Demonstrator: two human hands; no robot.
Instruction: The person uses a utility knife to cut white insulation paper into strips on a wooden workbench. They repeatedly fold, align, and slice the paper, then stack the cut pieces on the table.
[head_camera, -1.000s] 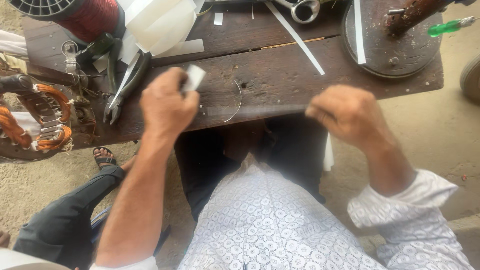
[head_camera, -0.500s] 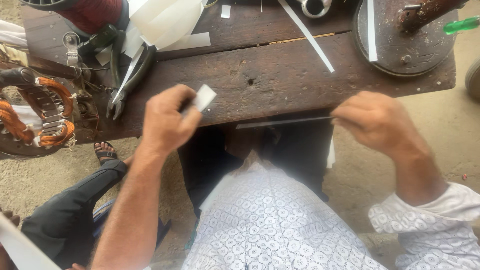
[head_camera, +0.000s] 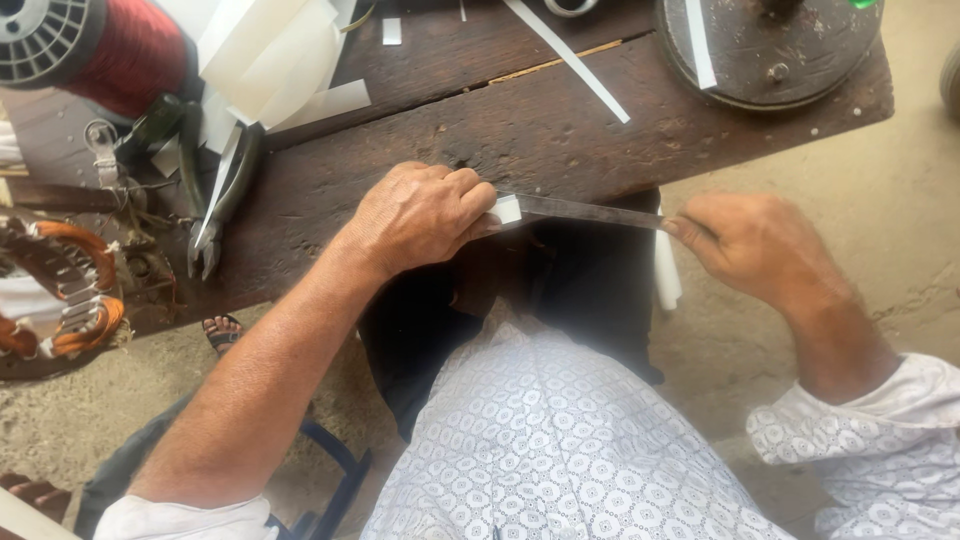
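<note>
**Desk:** What does the frame show at the near edge of the bench?

**Photographer:** A seated person works at a worn wooden workbench (head_camera: 560, 130). In the middle of the frame the left hand (head_camera: 420, 215) is curled closed over a small white strip of paper (head_camera: 508, 209), pinching it against the left end of a thin dark metal blade (head_camera: 590, 211). The right hand (head_camera: 765, 245), at centre right, is closed too, fingers gripping the blade's other end.

**Desk:** What has changed from a moment ago?

**Photographer:** A second earlier the hands were wider apart and the left hand held the white piece up, clear of the blade. Half a second ago the blade lay stretched between them. Now the left hand has dropped to the bench edge and brought the paper right onto the blade, so the two are touching. That suggests the strip is being creased or shaped over the metal edge, though the thumb hides the contact itself.

**Desk:** And around them?

**Photographer:** Pliers (head_camera: 220, 205) lie at left of the frame, below a spool of red wire (head_camera: 110, 50) at upper left. Loose white paper sheets (head_camera: 270, 60) sit beside the spool, a long white strip (head_camera: 565, 60) crosses the top centre, and a round metal disc (head_camera: 770, 50) fills the upper right. A wound copper coil assembly (head_camera: 60, 290) sits at the left edge.
</note>
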